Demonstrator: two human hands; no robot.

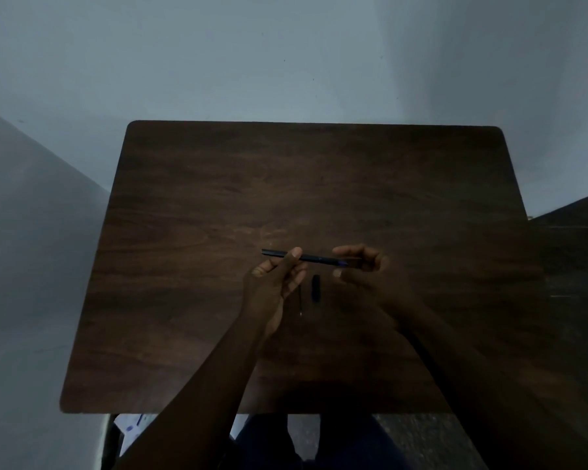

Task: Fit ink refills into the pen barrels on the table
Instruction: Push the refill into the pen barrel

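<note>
Assembly appears under way: left hand (275, 279) pinches pen barrel (302, 256) level above worktop (218, 198), right hand (358, 262) pinching its tip end; cap (316, 288) likely follows.

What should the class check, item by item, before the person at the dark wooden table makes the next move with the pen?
1. Barrel held firmly: ok, left hand pinches the pen barrel.
2. Right hand at the blue-tipped end: ok.
3. Refill fully seated: cannot tell, too dim.
4. Pen cap within reach: ok, lying on the table between the hands.
5. Thin refill beside the cap: cannot tell, too faint.
</note>
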